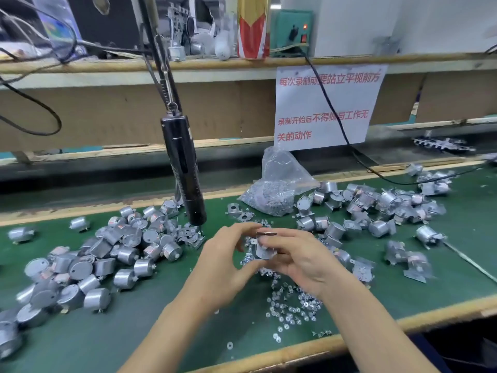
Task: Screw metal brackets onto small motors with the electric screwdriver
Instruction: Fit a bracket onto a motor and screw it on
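Note:
Between both hands, above the green bench mat (pixel 457 265), sits a small silver motor (pixel 265 250) with a metal bracket (pixel 266 233) on its top. My left hand (pixel 223 262) curls round the motor's left side, thumb below and fingers over the top. My right hand (pixel 298 257) grips the motor from the right, fingers pressed to its body. The black electric screwdriver (pixel 185 170) hangs free from a cord just behind and left of my hands, with no hand on it. Loose screws and washers (pixel 290 305) lie scattered under my wrists.
A heap of bare motors (pixel 107 254) covers the mat at left. Motors with brackets (pixel 376 211) pile up at right. A clear bag of small parts (pixel 277 189) stands behind my hands, loose brackets (pixel 239 212) beside it. A paper sign (pixel 325 106) hangs on the shelf.

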Tool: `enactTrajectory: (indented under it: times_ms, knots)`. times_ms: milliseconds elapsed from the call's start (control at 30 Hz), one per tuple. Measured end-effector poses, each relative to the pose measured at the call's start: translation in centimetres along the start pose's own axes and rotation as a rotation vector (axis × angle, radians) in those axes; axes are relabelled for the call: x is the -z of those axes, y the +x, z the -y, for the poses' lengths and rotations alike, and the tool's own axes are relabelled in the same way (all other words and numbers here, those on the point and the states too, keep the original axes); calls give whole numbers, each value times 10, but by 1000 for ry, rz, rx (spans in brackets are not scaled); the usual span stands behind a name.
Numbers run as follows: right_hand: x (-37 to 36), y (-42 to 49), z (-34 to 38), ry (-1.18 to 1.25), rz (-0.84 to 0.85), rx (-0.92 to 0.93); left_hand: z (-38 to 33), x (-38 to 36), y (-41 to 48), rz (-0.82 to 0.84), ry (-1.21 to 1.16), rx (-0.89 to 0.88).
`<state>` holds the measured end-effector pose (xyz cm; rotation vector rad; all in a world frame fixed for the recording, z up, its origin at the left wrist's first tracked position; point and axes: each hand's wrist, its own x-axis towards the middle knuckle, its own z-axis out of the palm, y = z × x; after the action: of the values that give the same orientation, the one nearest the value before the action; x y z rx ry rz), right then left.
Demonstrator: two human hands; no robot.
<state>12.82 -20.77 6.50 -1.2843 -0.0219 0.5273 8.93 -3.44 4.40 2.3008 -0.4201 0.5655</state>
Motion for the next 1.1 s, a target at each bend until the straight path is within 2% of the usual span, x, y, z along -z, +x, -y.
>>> enactTrajectory:
  times_ms: [133, 267, 333, 433, 533, 667, 733, 800, 833, 967, 1100]
  knots:
    - [26, 3, 12, 406, -238, -59, -8, -20, 5, -43, -30, 129]
    - [61, 2, 39, 1036, -337, 59, -1, -26, 5, 21, 3, 221]
    - [66, 4, 45, 1105, -341, 139, 3, -25, 2, 67, 31, 238]
    - [46, 13, 41, 881, -312, 216, 11, -19, -5, 91, 74, 264]
    - [8, 25, 30, 520, -253, 231, 23, -9, -14, 59, 148, 351]
    - [-51, 44, 21, -67, -79, 356, 40, 15, -31, -38, 381, 493]
    - [-76, 50, 23, -260, 61, 444, 46, 24, -39, -44, 557, 539]
    - [-101, 60, 29, -371, 183, 514, 53, 35, -45, -85, 662, 552]
    - [-111, 65, 32, -424, 189, 549, 57, 39, -47, -82, 703, 525]
    - [-131, 88, 41, -472, 13, 700, 79, 54, -44, 29, 848, 344]
    - [-122, 105, 38, -412, 4, 760, 94, 61, -37, 167, 874, 255]
